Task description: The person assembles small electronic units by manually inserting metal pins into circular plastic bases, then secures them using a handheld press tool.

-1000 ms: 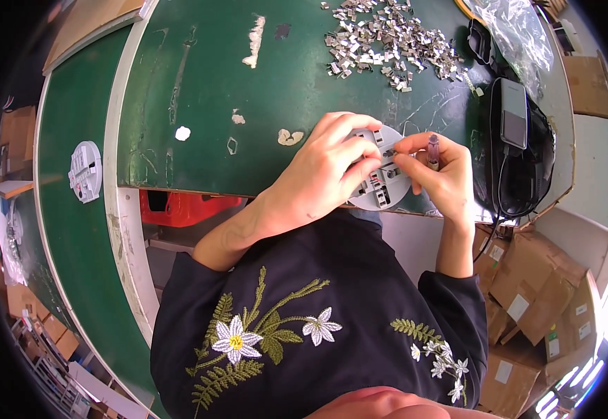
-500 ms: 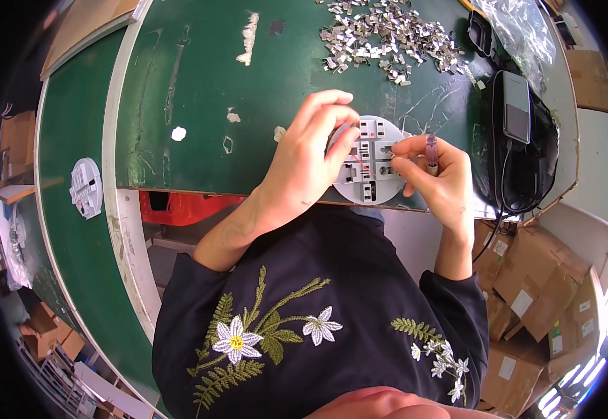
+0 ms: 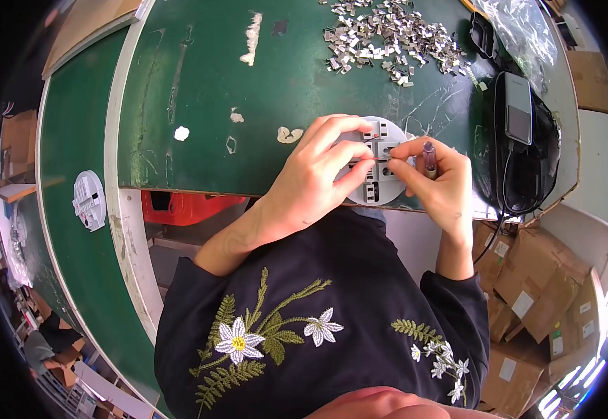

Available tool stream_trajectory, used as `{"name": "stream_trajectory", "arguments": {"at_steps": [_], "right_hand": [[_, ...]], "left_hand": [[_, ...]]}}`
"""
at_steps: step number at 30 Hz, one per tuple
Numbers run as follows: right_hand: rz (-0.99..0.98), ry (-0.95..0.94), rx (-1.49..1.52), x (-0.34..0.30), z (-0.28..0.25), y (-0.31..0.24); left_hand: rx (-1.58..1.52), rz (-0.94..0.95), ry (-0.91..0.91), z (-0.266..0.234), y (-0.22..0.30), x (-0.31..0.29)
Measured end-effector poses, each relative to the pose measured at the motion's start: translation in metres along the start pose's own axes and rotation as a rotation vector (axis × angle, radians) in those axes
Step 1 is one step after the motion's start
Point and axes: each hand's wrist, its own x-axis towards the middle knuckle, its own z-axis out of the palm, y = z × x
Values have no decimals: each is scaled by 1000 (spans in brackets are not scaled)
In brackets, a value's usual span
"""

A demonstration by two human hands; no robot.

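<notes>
A round light-grey plastic base (image 3: 390, 190) with raised blocks and dark slots lies at the table's front edge, partly hidden under my hands. My left hand (image 3: 311, 171) reaches over its left side, thumb and index finger pinching a thin red wire (image 3: 381, 159). My right hand (image 3: 440, 176) is at the right side of the base, its thumb and index finger close together at the wire's other end. Whether those tips grip the wire is too small to tell. A tool with a translucent purple handle (image 3: 429, 159) is tucked among the right hand's fingers.
Many small metal clips (image 3: 395, 38) are heaped at the far side of the green table (image 3: 206, 126). On the right lie a black case (image 3: 541, 167), a grey power bank (image 3: 518, 108) with a cable, and clear plastic film (image 3: 520, 24). Another grey base (image 3: 89, 200) rests on the left surface.
My left hand has moved a little right and toward me over the base, its fingertips meeting near my right hand's. The red wire now stretches between both hands. My right hand has barely moved.
</notes>
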Motion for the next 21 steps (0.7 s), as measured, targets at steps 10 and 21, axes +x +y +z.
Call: {"name": "stream_trajectory", "arguments": {"at_steps": [10, 21], "right_hand": [[13, 7, -63, 0, 4, -10], [17, -22, -100, 3, 6, -16]], "left_hand": [[10, 24, 40, 2, -2, 1], [31, 29, 40, 0, -3, 6]]}}
